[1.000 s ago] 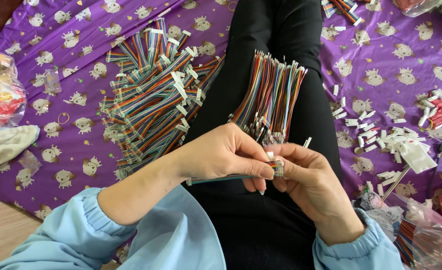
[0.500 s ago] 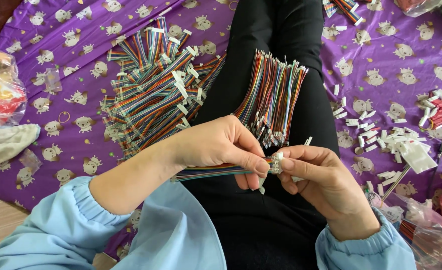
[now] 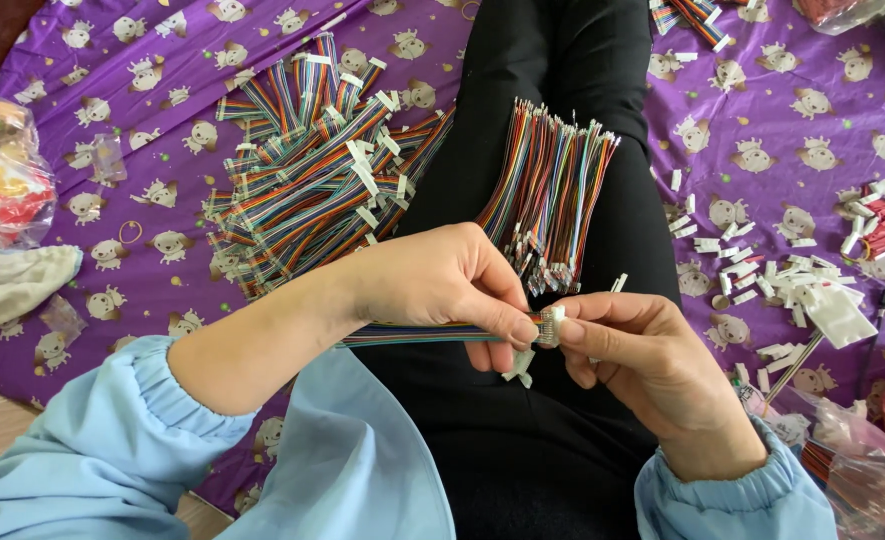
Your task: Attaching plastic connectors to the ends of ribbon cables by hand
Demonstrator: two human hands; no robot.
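The ribbon cable (image 3: pixel 412 333) is pinched by the left hand (image 3: pixel 442 285), lying leftward; its end meets the white connector (image 3: pixel 550 326) pinched in the right hand (image 3: pixel 642 365).

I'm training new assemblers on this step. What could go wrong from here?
The left hand pinches the flat rainbow ribbon cable while the right hand holds the small white plastic connector at its end; a skewed push might bend the wire ends. The loose bundle of coloured wires on the black-trousered lap could slide off.
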